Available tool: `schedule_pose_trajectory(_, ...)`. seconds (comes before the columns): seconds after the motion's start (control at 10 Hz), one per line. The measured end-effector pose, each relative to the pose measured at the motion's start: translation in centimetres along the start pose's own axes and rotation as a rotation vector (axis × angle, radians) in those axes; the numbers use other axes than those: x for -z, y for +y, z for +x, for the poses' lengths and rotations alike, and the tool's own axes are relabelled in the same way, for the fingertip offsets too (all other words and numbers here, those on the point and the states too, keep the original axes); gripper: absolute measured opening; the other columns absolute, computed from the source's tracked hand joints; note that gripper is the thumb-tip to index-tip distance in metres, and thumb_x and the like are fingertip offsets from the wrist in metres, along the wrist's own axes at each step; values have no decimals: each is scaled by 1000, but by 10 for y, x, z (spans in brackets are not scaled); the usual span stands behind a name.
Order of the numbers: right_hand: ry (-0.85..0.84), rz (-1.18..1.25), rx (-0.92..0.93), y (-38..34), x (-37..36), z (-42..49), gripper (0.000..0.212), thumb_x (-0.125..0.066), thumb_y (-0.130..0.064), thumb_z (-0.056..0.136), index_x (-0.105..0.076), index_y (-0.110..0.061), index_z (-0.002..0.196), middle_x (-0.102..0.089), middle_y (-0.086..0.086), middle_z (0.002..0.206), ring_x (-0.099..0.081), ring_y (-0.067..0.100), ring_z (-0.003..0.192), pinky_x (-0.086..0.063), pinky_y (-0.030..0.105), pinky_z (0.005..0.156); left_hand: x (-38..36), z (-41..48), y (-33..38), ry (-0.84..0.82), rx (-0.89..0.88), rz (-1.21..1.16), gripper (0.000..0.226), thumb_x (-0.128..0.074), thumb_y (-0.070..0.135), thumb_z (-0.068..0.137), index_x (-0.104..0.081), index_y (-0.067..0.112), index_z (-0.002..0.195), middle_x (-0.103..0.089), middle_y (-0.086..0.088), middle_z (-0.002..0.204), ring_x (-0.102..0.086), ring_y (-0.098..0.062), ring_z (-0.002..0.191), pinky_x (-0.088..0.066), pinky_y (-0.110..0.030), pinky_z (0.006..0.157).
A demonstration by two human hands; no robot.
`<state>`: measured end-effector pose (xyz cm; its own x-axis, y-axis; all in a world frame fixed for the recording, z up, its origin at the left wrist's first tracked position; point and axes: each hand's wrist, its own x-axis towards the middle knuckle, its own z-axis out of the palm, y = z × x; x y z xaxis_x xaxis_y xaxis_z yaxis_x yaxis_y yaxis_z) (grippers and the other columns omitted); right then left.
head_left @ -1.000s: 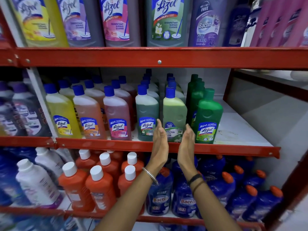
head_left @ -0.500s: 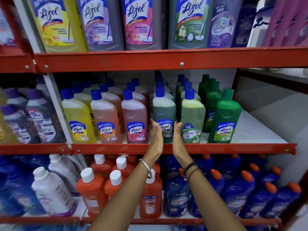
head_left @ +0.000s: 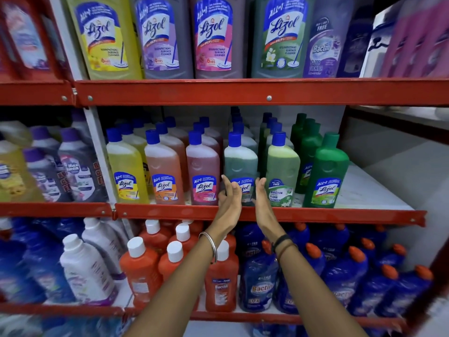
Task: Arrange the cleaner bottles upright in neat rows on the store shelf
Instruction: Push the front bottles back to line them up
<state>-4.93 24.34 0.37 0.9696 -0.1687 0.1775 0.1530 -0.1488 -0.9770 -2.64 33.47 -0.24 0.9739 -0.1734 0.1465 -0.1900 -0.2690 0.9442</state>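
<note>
Cleaner bottles fill the middle tier of a red-painted metal shelf (head_left: 243,214) across the centre of the frame, all upright in front-to-back rows. They are tall flat-sided plastic flasks with sloped shoulders and round screw caps, and the translucent walls show the liquid's colour: a yellow bottle (head_left: 127,171) at centre left, then an orange bottle (head_left: 163,170), a pink bottle (head_left: 202,171), a grey-green bottle (head_left: 240,164), a pale green Bactin bottle (head_left: 281,171) and, toward centre right, an opaque dark green bottle (head_left: 326,173) with a matching green cap. The others carry glossy blue caps and printed paper labels low on the front. Just below centre, the left hand (head_left: 229,199) and the right hand (head_left: 263,198) reach up with palms facing each other on either side of the grey-green bottle's lower part; the fingers are spread and loose, gripping nothing, and whether the fingertips touch the plastic cannot be told. A thin metal bangle (head_left: 210,244) rings the left wrist and dark cord bands (head_left: 281,240) the right. At centre right the white shelf board (head_left: 369,188) is bare and matte. In the lower tier stand orange bottles with white caps (head_left: 139,268) and dark blue Bactin bottles (head_left: 258,285) with orange spouts.
</note>
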Motion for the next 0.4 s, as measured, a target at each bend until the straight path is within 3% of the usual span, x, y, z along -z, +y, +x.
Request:
schedule_pose_trajectory(0.2, -38, -12, -17, -10, 6, -8, 97, -8, -76, 67, -2, -24, 149, 2, -2, 160, 1, 12, 146, -2, 39, 120, 0, -11, 15, -62, -4, 48, 93, -3, 83, 62, 22, 39, 140, 11, -7, 159, 10, -27, 146, -3, -56, 118)
schedule_pose_trajectory(0.3, -105, -45, -26, -12, 9, -11, 97, -7, -78, 68, -3, -25, 149, 2, -1, 161, 1, 13, 147, -2, 44, 121, 4, -13, 11, -101, 11, 76, 101, -3, 88, 60, 17, 34, 143, 6, -1, 160, 7, -23, 147, -4, -54, 119)
schedule_pose_trajectory(0.4, -60, -158, 28, -21, 16, -24, 81, -17, -70, 84, -24, -19, 147, -22, 6, 158, -22, 15, 143, -15, 35, 119, 8, -16, 16, -8, -14, 73, 111, -9, 93, 61, -11, 24, 148, -13, -1, 159, -9, -18, 147, -11, -47, 120)
